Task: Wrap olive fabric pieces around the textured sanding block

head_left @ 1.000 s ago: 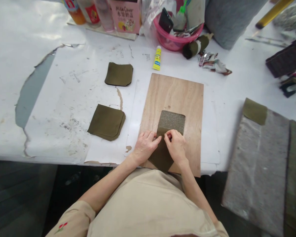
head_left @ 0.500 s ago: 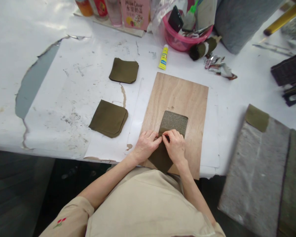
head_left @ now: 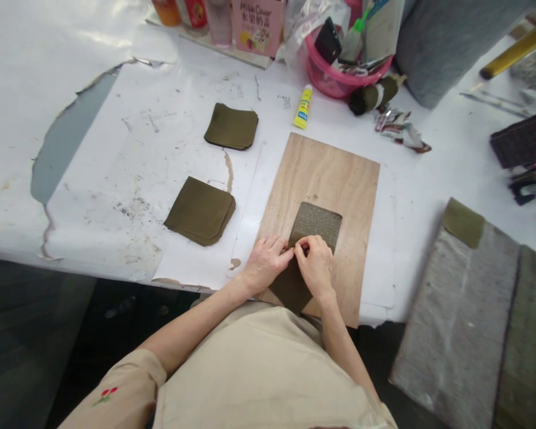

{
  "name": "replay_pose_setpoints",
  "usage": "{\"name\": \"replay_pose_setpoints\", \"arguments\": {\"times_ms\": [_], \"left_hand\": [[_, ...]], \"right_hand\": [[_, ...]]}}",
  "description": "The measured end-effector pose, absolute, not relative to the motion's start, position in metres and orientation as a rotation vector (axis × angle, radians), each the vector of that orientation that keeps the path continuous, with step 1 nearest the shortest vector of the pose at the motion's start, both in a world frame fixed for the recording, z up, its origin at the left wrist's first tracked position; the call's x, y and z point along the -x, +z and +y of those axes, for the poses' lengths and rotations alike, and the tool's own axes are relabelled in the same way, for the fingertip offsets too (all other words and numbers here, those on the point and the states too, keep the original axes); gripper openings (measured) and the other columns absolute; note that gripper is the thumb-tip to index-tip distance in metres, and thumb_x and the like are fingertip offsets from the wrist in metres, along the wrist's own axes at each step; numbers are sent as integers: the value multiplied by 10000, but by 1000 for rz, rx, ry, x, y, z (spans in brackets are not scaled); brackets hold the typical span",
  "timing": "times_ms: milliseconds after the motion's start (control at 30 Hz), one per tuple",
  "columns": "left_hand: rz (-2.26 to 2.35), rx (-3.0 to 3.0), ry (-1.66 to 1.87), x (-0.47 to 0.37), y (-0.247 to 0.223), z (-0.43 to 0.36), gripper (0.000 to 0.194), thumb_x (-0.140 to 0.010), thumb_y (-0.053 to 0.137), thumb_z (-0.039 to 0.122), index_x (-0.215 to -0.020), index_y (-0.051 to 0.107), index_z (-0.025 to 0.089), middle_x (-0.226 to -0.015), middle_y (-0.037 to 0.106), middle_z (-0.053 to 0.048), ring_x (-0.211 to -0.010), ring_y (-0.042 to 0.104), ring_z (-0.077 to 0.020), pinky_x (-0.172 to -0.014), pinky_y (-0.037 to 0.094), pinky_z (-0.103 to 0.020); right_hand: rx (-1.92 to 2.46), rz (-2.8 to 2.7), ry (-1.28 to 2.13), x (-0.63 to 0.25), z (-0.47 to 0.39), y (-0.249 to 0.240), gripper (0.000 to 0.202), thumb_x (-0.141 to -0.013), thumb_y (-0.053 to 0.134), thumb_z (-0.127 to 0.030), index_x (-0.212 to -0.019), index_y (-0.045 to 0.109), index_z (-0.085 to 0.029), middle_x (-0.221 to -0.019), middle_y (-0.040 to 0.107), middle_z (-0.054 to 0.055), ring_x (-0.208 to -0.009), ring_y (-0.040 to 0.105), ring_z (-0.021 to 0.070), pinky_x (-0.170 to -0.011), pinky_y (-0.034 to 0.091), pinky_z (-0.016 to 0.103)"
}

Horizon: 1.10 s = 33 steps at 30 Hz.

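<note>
On a wooden board (head_left: 339,173) lies a grey-green textured piece (head_left: 318,220) with rounded corners. An olive fabric piece (head_left: 292,286) overlaps its near end and reaches toward the board's front edge. My left hand (head_left: 270,261) pinches the fabric at its upper edge, fingers bent. Right beside it, my right hand (head_left: 316,262) has thumb and forefinger pressed together on the same fabric. The fingertips of both hands nearly touch. The fabric between the fingertips is mostly hidden.
Two olive fabric stacks (head_left: 201,210) (head_left: 232,126) lie left of the board. Behind it are a yellow glue tube (head_left: 302,107), a pink basket (head_left: 339,83) of tools, a dark roll (head_left: 373,95) and crumpled wrappers (head_left: 402,128). A grey padded panel (head_left: 460,316) is at the right.
The camera view has shifted slightly, moving the background objects a little in the picture. Both hands keep the same pinch on the fabric.
</note>
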<state>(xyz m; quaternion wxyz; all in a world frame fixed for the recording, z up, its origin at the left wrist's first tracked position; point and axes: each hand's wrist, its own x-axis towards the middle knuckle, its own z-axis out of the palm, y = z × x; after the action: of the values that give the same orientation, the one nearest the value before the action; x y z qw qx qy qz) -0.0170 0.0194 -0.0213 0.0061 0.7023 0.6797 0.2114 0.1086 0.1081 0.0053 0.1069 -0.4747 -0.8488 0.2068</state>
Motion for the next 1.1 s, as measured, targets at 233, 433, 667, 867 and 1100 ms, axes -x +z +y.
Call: {"name": "replay_pose_setpoints", "arguments": {"times_ms": [233, 433, 667, 867, 1100], "left_hand": [[2122, -2204, 703, 18, -19, 19, 120, -919, 564, 209, -995, 657, 215, -947, 613, -62, -911, 544, -210, -740, 419, -339], [2111, -2187, 689, 19, -20, 19, 125, -929, 548, 218, -995, 654, 214, -950, 610, -52, -924, 539, -211, -754, 416, -340], [2108, -2172, 681, 19, -20, 19, 123, -928, 546, 213, -971, 661, 209, -948, 608, -59, -927, 536, -211, -768, 412, -342], [2106, -2167, 698, 18, -21, 19, 148, -931, 547, 233, -1022, 662, 214, -954, 605, -60, -940, 537, -218, -770, 421, -347], [2066, -2151, 740, 22, -17, 19, 163, -920, 548, 200, -1039, 658, 207, -950, 605, -58, -927, 541, -203, -780, 447, -334]], "right_hand": [[1288, -2367, 1002, -122, 117, 6, 273, -982, 422, -325, -913, 664, -222, -951, 666, 44, -882, 605, 192, -801, 440, 337], [1284, -2381, 978, -123, 116, 3, 154, -926, 549, -330, -884, 658, -230, -902, 653, 26, -813, 585, 188, -768, 449, 335], [1288, -2418, 873, -122, 112, 2, 86, -900, 597, -288, -855, 637, -226, -877, 636, 14, -799, 559, 184, -745, 432, 325], [1258, -2494, 721, -129, 106, 5, 87, -910, 584, -287, -876, 622, -216, -895, 632, 32, -861, 537, 207, -766, 411, 334], [1225, -2417, 616, -136, 96, -8, 156, -951, 535, -316, -932, 660, -224, -905, 652, 42, -867, 528, 211, -791, 394, 345]]}}
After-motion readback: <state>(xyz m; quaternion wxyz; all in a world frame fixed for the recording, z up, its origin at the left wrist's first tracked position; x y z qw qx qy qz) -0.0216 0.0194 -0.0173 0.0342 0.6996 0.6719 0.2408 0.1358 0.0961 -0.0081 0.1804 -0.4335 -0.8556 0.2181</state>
